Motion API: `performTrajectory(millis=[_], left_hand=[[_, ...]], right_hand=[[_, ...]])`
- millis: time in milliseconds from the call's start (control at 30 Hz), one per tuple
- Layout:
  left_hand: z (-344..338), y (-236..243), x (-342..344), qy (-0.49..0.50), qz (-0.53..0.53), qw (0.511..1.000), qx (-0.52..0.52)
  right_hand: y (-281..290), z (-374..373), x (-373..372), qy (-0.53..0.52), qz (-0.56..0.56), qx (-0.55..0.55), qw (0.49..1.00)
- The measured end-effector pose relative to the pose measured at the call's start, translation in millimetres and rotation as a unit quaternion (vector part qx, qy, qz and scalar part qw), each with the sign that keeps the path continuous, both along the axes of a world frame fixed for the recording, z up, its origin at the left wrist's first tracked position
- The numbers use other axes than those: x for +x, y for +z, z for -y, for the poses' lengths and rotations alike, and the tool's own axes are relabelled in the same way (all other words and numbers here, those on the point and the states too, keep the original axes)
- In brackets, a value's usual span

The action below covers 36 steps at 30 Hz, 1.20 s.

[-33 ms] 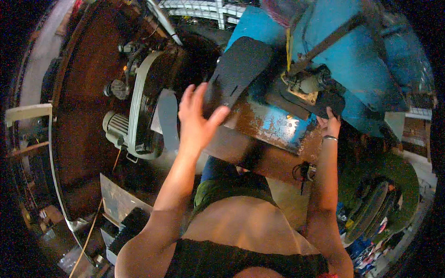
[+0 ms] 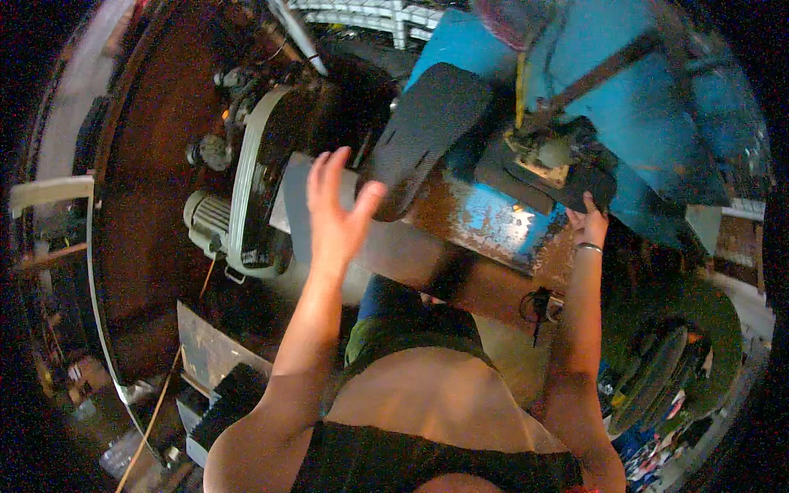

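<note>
My left hand (image 2: 335,218) is raised with fingers and thumb spread. It holds nothing and hovers by the near left end of a long, dark, ribbed sole-shaped sheet (image 2: 436,123). That sheet lies slanted on a worn metal worktable (image 2: 448,218). At the right, my right hand (image 2: 589,223) pinches the near edge of another dark flat piece (image 2: 593,182). This piece lies under the metal head (image 2: 546,156) of a blue machine (image 2: 612,82). The head covers part of it, so its whole outline is hidden.
Left of the table stands a machine with a pale belt guard (image 2: 251,177) and a ribbed motor (image 2: 207,220). A grey board (image 2: 293,201) lies beside my left hand. Dark curved pieces (image 2: 657,378) are piled at the lower right. A cable (image 2: 538,308) hangs from the table's front.
My left hand has drawn slightly left, away from the ribbed sheet. My right hand keeps its grip on the dark piece. The whole view has shifted a little.
</note>
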<state>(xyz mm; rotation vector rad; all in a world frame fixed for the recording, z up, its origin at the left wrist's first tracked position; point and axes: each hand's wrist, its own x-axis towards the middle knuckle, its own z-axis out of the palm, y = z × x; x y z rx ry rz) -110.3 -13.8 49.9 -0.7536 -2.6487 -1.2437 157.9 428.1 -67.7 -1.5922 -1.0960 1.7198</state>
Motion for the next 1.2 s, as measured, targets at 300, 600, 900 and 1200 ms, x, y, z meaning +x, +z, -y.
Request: performTrajectory(millis=[300,600,900,1200], left_hand=[[169,-211,-37,0.191,0.265,0.874,-0.361],[165,-229,1,0.176,0.286,0.885,-0.324],[182,-202,56,0.215,0.201,0.947,-0.131],[62,-73,180,-0.434,0.239,0.855,-0.154]], right_hand=[[-12,-34,17,0.013,0.128,-0.088,0.988],[-21,-23,11,-0.012,-0.042,-0.076,0.996],[21,18,39,-0.024,0.059,0.004,0.998],[63,251,154,0.307,-0.040,-0.119,0.943]])
